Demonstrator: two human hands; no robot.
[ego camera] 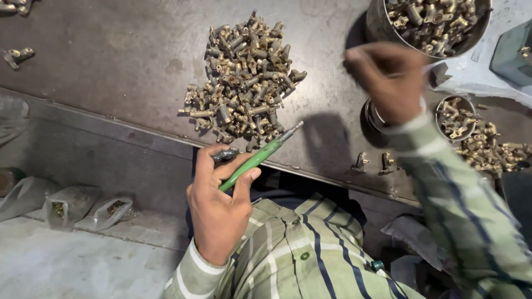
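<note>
- Head view, nearest first: striped green shirt point(299, 249) fills the bottom centre, a small round cap point(377, 265) showing at its right side.
- Left hand point(219, 205) sits just above the shirt, at the bench edge. Fingers are wrapped around a green-handled tool point(257, 158); handle runs up and to the right, metal tip ending near the pile. Thumb and forefinger also pinch a small dark fitting point(226, 154) against the handle's upper end.
- Low left, below the bench: clear plastic bags point(88, 207) lie on a pale ledge, brass pieces visible inside two of them.
- Dark metal bench point(111, 61) spans the frame. Two loose brass fittings point(374, 162) stand near its front edge, between the hands.
- Loose pile of brass fittings point(244, 83) lies mid-bench, just beyond the tool tip, not touching it.
- Right hand point(388, 80) is raised over the bench, blurred, fingers curled inward in a loose fist; cannot tell whether anything is inside. A metal ring or lid point(372, 116) lies just under the wrist.
- Right of the sleeve: a small round tin point(455, 117) holds fittings, and more are scattered beside it point(493, 147).
- Farthest, top right: a large steel can point(382, 22) heaped with brass fittings. Stray pieces point(16, 55) lie at far left.
</note>
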